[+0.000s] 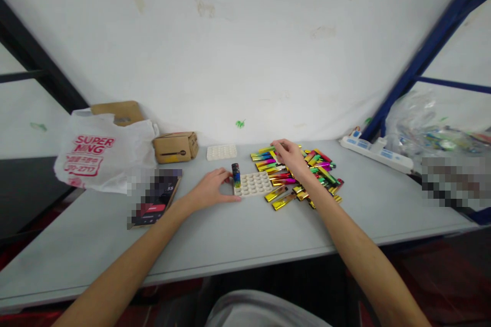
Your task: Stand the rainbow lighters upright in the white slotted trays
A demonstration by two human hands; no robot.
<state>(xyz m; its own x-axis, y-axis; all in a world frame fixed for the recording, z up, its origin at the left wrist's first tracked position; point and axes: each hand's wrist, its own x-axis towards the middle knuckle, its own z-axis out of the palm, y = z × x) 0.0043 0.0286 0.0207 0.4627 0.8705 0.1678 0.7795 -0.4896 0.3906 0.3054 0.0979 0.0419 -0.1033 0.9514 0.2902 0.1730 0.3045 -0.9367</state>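
A pale tray [253, 185] with rows of round holes lies on the table. Several dark, shiny lighters [236, 176] stand upright in a row at its left end. My left hand [210, 189] grips that end, thumb along the front edge and fingertips beside the standing lighters. To the right, a loose pile of metallic lighters [284, 199] in gold, green, pink and red lies against the tray. Over the pile's back left part is my right hand [288, 156], its fingers curled together. Whatever is between those fingertips is hidden.
Behind the first tray lies another pale tray [222, 152]. A cardboard box [175, 147] and a white plastic bag [103, 156] stand at the left, with a phone [163, 196] before them. A power strip [378, 154] and clear bags [418, 120] are at the right.
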